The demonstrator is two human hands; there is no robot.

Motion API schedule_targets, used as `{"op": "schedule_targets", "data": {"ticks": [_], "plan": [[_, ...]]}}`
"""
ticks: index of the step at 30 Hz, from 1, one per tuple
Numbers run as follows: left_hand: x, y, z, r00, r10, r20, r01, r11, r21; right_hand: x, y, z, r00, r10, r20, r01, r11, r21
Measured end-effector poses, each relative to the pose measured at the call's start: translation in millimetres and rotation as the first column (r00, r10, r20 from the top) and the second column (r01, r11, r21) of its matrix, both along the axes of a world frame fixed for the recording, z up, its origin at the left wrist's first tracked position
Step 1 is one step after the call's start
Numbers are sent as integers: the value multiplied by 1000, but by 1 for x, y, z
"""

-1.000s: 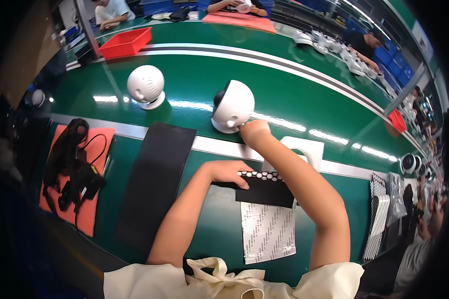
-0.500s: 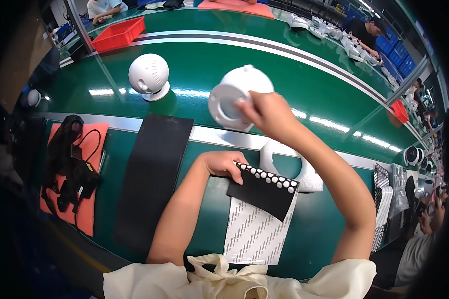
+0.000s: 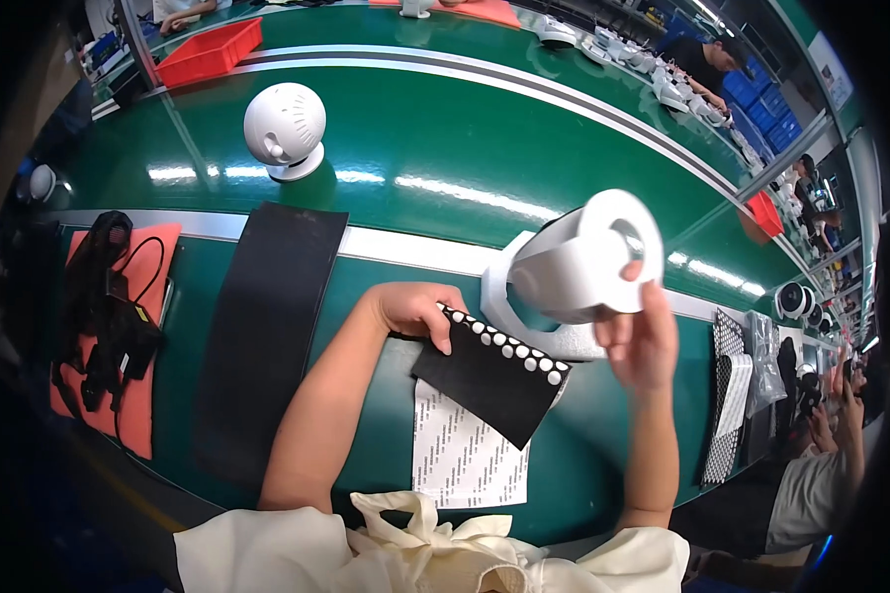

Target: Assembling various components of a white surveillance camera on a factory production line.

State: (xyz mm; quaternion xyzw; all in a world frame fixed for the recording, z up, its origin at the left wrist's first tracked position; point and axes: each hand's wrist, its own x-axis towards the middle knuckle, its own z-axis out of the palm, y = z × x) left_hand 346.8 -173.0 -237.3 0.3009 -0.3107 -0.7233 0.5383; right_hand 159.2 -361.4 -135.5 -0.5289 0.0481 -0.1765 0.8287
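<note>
1. The left hand [image 3: 410,308] is curled shut on the corner of a black sheet [image 3: 489,374] carrying a row of white round pads [image 3: 509,344]; keep it pinned flat on the green table [image 3: 435,148].
2. A striped white backing sheet [image 3: 465,457] lies under it.
3. The right hand [image 3: 643,341] is closed around the white round housing [image 3: 583,262], raised and tilted; steadying its ring face toward the pads seems wise.

The head view looks steeply down (wide fisheye, close) onto the green bench [image 3: 445,128].

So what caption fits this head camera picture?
Right hand lifts a round white plastic device while left hand holds a black sheet of white dots.
</note>
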Motion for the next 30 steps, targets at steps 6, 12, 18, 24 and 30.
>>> {"op": "schedule_targets", "data": {"ticks": [6,12,18,24,30], "plan": [[-16,-1,29,968,-101,232,99,995,19,-10,6,-36,998,58,-15,-56,994,98],[-35,7,86,810,-81,581,168,981,-97,-23,11,-31,984,144,-102,-141,989,35],[-72,15,130,673,315,669,-6,907,-421,-55,-13,18,851,260,-455,-519,548,-657],[-105,13,154,523,528,669,-308,849,-429,-94,21,100,871,-452,193,384,380,-841],[-113,-6,140,155,699,698,-457,677,-577,-72,40,87,960,-133,246,268,186,-945]]}}
